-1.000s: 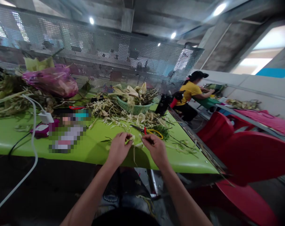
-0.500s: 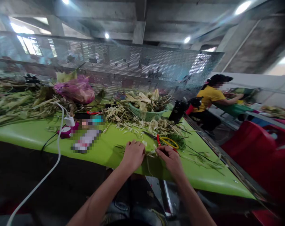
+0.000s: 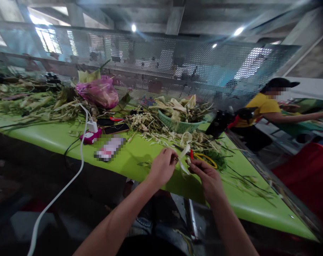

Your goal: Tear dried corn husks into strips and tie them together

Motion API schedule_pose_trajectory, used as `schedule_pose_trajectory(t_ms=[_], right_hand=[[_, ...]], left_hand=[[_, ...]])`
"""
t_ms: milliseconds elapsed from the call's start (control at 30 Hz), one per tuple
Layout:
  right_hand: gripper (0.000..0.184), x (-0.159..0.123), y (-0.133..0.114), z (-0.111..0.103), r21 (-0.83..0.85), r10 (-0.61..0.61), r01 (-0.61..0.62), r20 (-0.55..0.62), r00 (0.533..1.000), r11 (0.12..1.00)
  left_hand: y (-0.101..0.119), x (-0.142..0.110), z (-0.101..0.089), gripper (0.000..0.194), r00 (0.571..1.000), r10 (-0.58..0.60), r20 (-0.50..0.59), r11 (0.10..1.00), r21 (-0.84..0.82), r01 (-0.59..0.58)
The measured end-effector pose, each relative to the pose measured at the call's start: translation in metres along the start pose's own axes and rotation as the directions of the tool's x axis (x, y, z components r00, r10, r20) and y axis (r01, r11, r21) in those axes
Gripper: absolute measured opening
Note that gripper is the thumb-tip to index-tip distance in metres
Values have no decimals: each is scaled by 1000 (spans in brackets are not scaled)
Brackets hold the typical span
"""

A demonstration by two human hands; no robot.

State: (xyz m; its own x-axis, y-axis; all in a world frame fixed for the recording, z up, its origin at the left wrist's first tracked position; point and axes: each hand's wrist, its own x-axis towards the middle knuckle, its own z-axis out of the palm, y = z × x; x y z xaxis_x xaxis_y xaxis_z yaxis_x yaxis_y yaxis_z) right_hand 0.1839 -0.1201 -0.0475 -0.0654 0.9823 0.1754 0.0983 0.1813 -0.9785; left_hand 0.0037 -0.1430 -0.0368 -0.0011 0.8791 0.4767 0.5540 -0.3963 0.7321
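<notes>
Green table (image 3: 136,152) before perforated metal screen (image 3: 150,53), with two bare hands at pale plant pieces.
From my distant place, I see the left hand (image 3: 162,169) with its fingers bent almost closed, and a pale strip (image 3: 184,152) is held at its fingertips, on the side toward the right hand (image 3: 208,179). That hand pinches a small pale piece (image 3: 188,161) between thumb and forefinger, near the strip. Just beyond the right hand lie scissors (image 3: 206,160) with yellow and red handles. Farther beyond both hands stands a green basket (image 3: 177,125), filled with dry leaves. Well apart, to the right of the right hand, sits a person (image 3: 266,108) in a yellow shirt.
</notes>
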Motion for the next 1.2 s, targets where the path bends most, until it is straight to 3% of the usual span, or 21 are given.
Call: schedule_pose_trajectory(t_ms=[133, 367, 567, 733, 867, 933, 1067, 1200], right_hand=[[24, 6, -2, 5, 54, -34, 34, 8, 999, 998], [22, 20, 1, 13, 40, -91, 92, -8, 996, 995], [22, 26, 10, 24, 123, -117, 124, -62, 991, 985], [23, 31, -4, 30, 233, -110, 113, -27, 994, 966], [21, 37, -17, 29, 204, -153, 146, 16, 988, 968], [19, 38, -21, 27, 187, -174, 167, 22, 984, 968], [19, 37, -23, 23, 201, -179, 173, 12, 984, 964], [19, 35, -24, 22, 163, -179, 172, 23, 984, 971]], left_hand=[[-3, -1, 10, 18, 998, 38, -50, 986, -161, -46], [-10, 0, 21, 21, 999, 20, -43, 975, -222, -29], [-24, 4, 27, 17, 981, -192, -42, 941, -293, 171], [-33, 13, 27, 24, 963, -267, 40, 825, -507, 250], [-26, 19, 15, 23, 925, -308, 224, 635, -675, 375], [-23, 19, 10, 28, 906, -327, 269, 586, -694, 418], [-22, 16, 5, 36, 903, -396, 165, 614, -684, 394], [-21, 14, 4, 34, 934, -267, 238, 704, -613, 358]])
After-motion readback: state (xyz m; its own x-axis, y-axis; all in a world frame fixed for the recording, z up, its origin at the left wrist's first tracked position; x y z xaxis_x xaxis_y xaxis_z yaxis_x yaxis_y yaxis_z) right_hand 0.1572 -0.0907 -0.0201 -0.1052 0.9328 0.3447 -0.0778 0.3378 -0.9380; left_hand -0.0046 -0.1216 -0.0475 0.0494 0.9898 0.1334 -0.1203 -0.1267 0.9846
